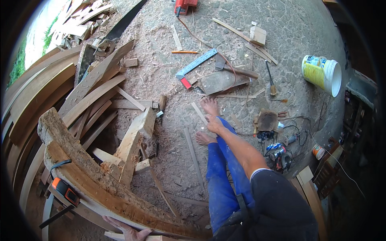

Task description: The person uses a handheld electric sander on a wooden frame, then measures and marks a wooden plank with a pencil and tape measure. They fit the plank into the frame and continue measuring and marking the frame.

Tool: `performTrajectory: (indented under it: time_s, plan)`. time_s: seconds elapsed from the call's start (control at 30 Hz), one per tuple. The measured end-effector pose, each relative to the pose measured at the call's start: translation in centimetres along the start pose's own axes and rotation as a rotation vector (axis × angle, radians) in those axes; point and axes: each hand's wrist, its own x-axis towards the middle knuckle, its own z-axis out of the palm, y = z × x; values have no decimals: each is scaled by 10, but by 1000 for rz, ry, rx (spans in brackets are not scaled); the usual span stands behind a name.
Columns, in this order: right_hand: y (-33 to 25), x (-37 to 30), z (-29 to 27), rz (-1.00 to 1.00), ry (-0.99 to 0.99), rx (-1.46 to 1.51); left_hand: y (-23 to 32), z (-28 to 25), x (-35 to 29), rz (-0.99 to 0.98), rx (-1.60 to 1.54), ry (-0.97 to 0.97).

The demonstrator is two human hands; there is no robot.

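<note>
My right hand (214,125), just above my bare feet, is closed on one end of a short, thin wooden strip (199,113). At the lower left, my left hand (128,231) lies against the edge of a big curved timber (116,199), its visible fingers stretched out. Pale wood (155,238) shows beside that hand. An orange and black tape measure (65,192) sits on the timber farther left. A rough wooden block (136,134) stands against the timber's inner side.
Curved planks (40,100) are stacked at left. Shavings cover the floor around a blue-bladed try square (197,64), a pencil (185,52), a hammer (237,70) and a chisel (272,82). At right are a tipped bucket (321,75), corded power tools (279,154) and trailing cables.
</note>
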Motion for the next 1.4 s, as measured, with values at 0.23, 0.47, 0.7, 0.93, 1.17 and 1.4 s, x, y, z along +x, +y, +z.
performTrajectory:
  time_s: [0.23, 0.47, 0.7, 0.93, 1.17, 1.4]
  plan:
    - [36, 27, -25, 26, -49, -413, 37, -22, -9, -357, -471, -373]
    - [27, 129, -1, -13, -218, -532, 32, -19, -9, -435, -417, -312]
    - [0, 138, 44, 286, 156, -520, 22, -17, -14, -516, -311, -367]
    - [-56, 84, 38, -502, 41, -583, 20, -17, -11, -452, -249, -373]
    - [-188, -82, -14, -936, -125, 43, 3, 11, -4, 48, 51, 141]
    - [-293, -202, -133, -515, -20, 1085, 3, 20, 9, 195, 30, 271]
